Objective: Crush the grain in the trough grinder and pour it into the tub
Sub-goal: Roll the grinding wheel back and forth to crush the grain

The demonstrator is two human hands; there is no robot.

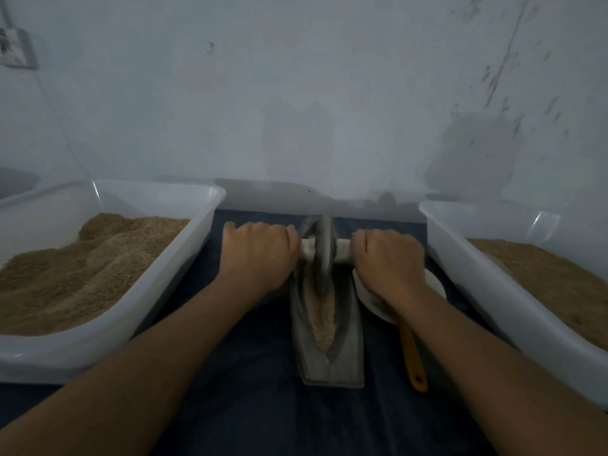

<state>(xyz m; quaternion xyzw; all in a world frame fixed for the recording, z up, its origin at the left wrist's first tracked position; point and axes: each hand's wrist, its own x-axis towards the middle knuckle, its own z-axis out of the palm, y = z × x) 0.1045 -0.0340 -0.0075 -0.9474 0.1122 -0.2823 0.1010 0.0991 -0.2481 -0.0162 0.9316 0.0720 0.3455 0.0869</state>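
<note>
A grey metal trough grinder [345,360] lies lengthwise on the dark cloth in front of me. Pale crushed grain [324,324] fills its narrow groove. A grey grinding wheel [324,255] stands upright in the far end of the groove on a white axle [342,250]. My left hand [260,255] grips the axle's left end and my right hand [388,258] grips its right end. A white plastic tub [204,225] at the left holds a heap of brown ground grain. A second white tub [460,255] with grain stands at the right.
A white bowl [436,283] sits under my right wrist, between the grinder and the right tub. An orange handle [414,360] lies beside the grinder on the dark cloth [250,390]. A pale wall rises just behind the tubs.
</note>
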